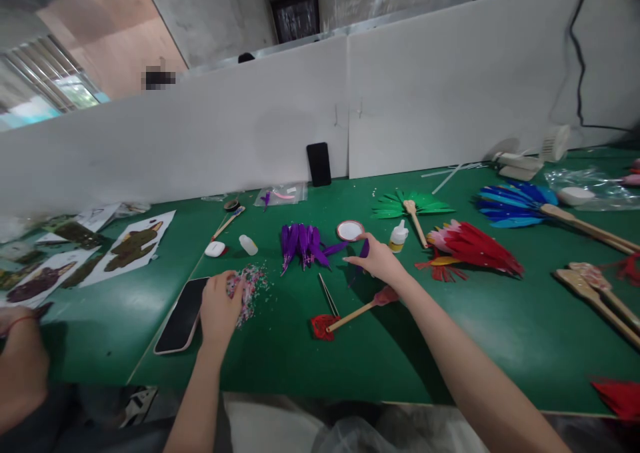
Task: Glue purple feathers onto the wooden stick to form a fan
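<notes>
My left hand (pixel 219 306) rests at the left side of a loose pile of pink, white and red confetti-like bits (pixel 254 286). Its fingers are bent down into the pile, and what is between them is hidden. In my right hand (pixel 381 261) is a purple feather (pixel 365 248), partly covered by the fingers. A bunch of purple feathers (pixel 302 245) lies between my hands. Close to my right hand stand a small white dish (pixel 350 230) with a red rim and a glue bottle (pixel 399 237). Below are tweezers (pixel 328 294) and a wooden stick (pixel 353 316) with red thread (pixel 323 328).
A phone (pixel 181 316) lies beside my left forearm. Green (pixel 415 204), red (pixel 475 248) and blue (pixel 517 204) feather fans lie to the right. Another person's hand (pixel 23 353) is at far left, near bird pictures (pixel 133 245). A white partition (pixel 225 133) stands behind.
</notes>
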Motion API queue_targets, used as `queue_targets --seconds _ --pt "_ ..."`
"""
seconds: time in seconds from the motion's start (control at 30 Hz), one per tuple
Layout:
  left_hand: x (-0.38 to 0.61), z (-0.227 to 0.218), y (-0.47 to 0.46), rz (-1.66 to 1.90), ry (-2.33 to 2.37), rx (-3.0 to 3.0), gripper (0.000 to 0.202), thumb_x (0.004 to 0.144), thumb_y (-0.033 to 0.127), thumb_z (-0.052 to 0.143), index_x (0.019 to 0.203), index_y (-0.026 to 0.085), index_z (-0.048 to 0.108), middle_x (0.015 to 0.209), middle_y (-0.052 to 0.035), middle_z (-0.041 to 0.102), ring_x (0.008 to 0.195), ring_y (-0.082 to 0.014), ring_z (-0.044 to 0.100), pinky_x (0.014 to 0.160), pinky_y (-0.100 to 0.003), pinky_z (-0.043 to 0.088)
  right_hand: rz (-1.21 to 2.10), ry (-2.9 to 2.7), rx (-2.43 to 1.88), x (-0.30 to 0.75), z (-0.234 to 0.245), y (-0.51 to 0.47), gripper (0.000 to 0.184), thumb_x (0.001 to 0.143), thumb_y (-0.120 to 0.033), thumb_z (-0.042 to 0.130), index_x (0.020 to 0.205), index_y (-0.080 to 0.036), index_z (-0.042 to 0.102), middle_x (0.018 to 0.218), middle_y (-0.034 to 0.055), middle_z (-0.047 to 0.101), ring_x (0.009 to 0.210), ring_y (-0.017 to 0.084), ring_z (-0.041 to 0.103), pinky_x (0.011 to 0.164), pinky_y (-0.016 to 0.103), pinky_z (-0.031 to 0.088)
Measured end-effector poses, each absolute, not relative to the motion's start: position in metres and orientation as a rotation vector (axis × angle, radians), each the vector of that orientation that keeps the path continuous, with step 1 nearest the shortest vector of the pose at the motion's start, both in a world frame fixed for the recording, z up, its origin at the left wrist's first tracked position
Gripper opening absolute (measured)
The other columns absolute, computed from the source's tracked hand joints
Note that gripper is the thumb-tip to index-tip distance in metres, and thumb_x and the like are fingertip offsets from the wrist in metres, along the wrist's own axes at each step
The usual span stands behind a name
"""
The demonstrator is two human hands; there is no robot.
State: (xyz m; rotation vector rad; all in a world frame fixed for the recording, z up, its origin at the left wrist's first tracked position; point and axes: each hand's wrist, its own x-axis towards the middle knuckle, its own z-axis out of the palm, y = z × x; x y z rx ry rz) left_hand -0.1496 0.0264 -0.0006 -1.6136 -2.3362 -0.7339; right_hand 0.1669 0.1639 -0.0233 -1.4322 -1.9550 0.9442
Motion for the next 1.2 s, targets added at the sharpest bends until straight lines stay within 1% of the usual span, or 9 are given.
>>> queue_targets --seconds 0.1,0.23,0.37,0.47,0.63,0.87,0.97,1.07,1.2 --pt "-0.148 -0.001 0.026 -0.808 -2.236 -1.63 0.034 0.08 0.036 0.046 0.106 0.015 0.055 0.102 -0.0121 0.056 0.094 -0.0246 0.053 0.084 -0.037 0.041 0.885 -1.982 -1.441 0.169 -0.021 0.165 0.047 0.073 -0.053 0.061 0.101 -0.016 0.052 0.05 -0.0024 0.056 0.042 0.015 0.055 0.045 0.024 0.037" --pt "-0.11 -0.001 0.036 -0.899 -2.243 -1.928 0.027 0.085 0.033 0.042 0.1 0.016 0.056 0.093 -0.0085 0.061 0.089 -0.0217 0.055 0.081 -0.035 0.042 0.791 -2.027 -1.462 0.169 -0.017 0.167 0.037 0.086 -0.051 0.042 0.081 -0.017 0.057 0.055 0.0029 0.06 0.051 0.017 0.059 0.05 0.023 0.037" --pt "-0.05 -0.002 0.038 -0.87 -2.09 -2.312 0.026 0.089 0.033 0.037 0.099 0.017 0.055 0.086 -0.0067 0.057 0.082 -0.0187 0.053 0.075 -0.033 0.043 0.696 -2.0 -1.547 0.172 -0.012 0.168 0.036 0.09 -0.045 0.036 0.09 -0.017 0.058 0.058 0.0056 0.061 0.055 0.019 0.059 0.05 0.024 0.033" --pt "-0.014 -0.001 0.03 -0.672 -2.032 -2.515 0.027 0.089 0.038 0.037 0.098 0.018 0.053 0.083 -0.0049 0.054 0.078 -0.0181 0.051 0.071 -0.032 0.041 0.608 -1.959 -1.589 0.175 -0.007 0.168 0.037 0.091 -0.044 0.035 0.094 -0.016 0.059 0.064 0.0084 0.063 0.059 0.021 0.059 0.051 0.025 0.031" --pt "0.007 -0.005 0.014 -0.363 -2.064 -2.606 0.03 0.086 0.043 0.041 0.092 0.016 0.051 0.079 -0.005 0.053 0.075 -0.0197 0.05 0.066 -0.031 0.041 0.544 -1.888 -1.54 0.177 -0.003 0.17 0.041 0.092 -0.045 0.031 0.085 -0.017 0.06 0.06 0.0047 0.061 0.056 0.017 0.055 0.051 0.024 0.029" --pt "0.019 -0.012 -0.009 -0.167 -2.137 -2.658 0.028 0.089 0.029 0.035 0.112 0.018 0.047 0.081 -0.0071 0.058 0.075 -0.0208 0.056 0.065 -0.031 0.043 0.516 -1.837 -1.359 0.181 0.008 0.169 0.042 0.091 -0.042 0.033 0.069 -0.018 0.059 0.054 -0.0001 0.054 0.05 0.012 0.048 0.049 0.022 0.029" --pt "0.034 -0.012 -0.02 -0.136 -2.129 -2.695 0.028 0.088 0.023 0.034 0.113 0.018 0.046 0.081 -0.0073 0.061 0.076 -0.0213 0.058 0.066 -0.031 0.043 0.511 -1.821 -1.285 0.187 0.018 0.165 0.041 0.09 -0.044 0.035 0.07 -0.018 0.059 0.048 -0.0025 0.048 0.045 0.011 0.044 0.046 0.022 0.028" --pt "0.054 -0.013 -0.025 -0.079 -2.177 -2.717 0.03 0.086 0.018 0.033 0.114 0.018 0.044 0.077 -0.0063 0.063 0.071 -0.0207 0.061 0.06 -0.028 0.04 0.386 -1.566 -1.186 0.196 0.028 0.163 0.034 0.088 -0.044 0.04 0.077 -0.017 0.058 0.047 -0.0051 0.041 0.042 0.01 0.039 0.045 0.022 0.027" --pt "0.074 -0.01 -0.02 -0.081 -2.346 -2.66 0.031 0.087 0.021 0.034 0.116 0.018 0.043 0.071 -0.0051 0.064 0.064 -0.0198 0.062 0.05 -0.025 0.032 0.158 -1.237 -1.149 0.209 0.031 0.157 0.029 0.088 -0.044 0.041 0.086 -0.017 0.052 0.05 -0.0063 0.04 0.043 0.009 0.036 0.045 0.022 0.028"
